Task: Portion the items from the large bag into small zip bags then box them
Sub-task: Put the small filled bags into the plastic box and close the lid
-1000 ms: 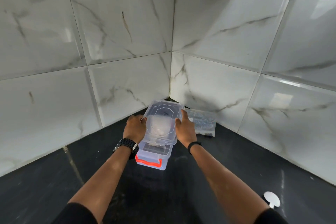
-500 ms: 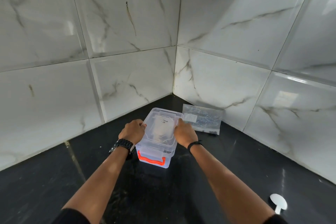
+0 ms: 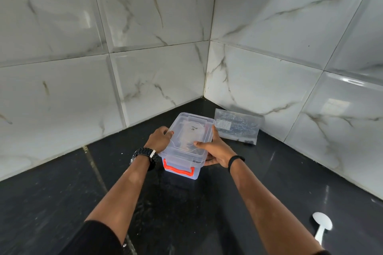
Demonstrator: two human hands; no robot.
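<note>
Hands are seen at both sides of a clear plastic box [image 3: 182, 159], which is placed on the dark countertop [image 3: 62, 203] near the corner of the tiled walls [image 3: 155, 76]. The box is covered by a clear lid [image 3: 191, 132], and an orange latch [image 3: 178, 168] is seen on the near end of the box. Pale contents are seen through the lid, but they cannot be identified clearly.

The left hand [image 3: 158, 141] is placed against the left edge of the lid; its fingers [image 3: 169, 133] are curled and pressed on the lid's rim. A dark watch [image 3: 145, 156] is worn on this wrist. The right hand [image 3: 215, 149] is laid on the right side of the box: the thumb [image 3: 200, 144] is pressed on top of the lid, one finger is stretched along the lid's right edge, and the other fingers are wrapped under the lid's edge at the side of the box. So the lid is gripped by both hands. A thin black band [image 3: 236, 161] is worn on the right wrist.

The large bag [image 3: 238, 126], a clear one with small dark items inside, is leaned against the right wall, just beside the box and behind the right hand. A white spoon [image 3: 322, 224] is seen on the countertop at the lower right, well apart from the box.
</note>
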